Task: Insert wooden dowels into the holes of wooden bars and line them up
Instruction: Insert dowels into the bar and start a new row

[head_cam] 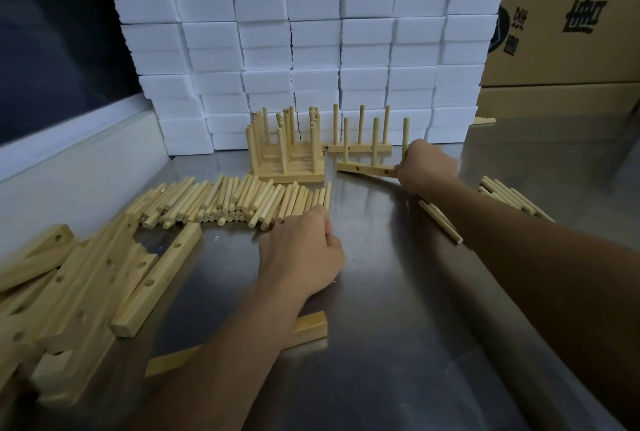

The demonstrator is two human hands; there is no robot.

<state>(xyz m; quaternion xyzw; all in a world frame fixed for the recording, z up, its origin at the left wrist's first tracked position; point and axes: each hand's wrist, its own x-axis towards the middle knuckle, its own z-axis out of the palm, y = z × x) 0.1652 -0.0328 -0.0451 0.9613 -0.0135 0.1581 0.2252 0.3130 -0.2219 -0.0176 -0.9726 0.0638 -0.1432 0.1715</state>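
Note:
My right hand (427, 167) grips the right end of a wooden bar (363, 169) that carries three upright dowels (375, 139). Behind it stands another finished bar (360, 147) with three dowels, and to the left a row of several finished bars (287, 167) packed together. My left hand (304, 250) rests with curled fingers at the near edge of a heap of loose dowels (221, 202); whether it holds one is hidden. Loose drilled bars (86, 278) lie piled at the left, and one bar (308, 326) lies under my left forearm.
The work surface is a steel table (398, 309). A wall of white foam blocks (311, 42) stands at the back, cardboard boxes (561, 32) at the back right. More loose dowels (509, 198) lie at the right, beside my right forearm.

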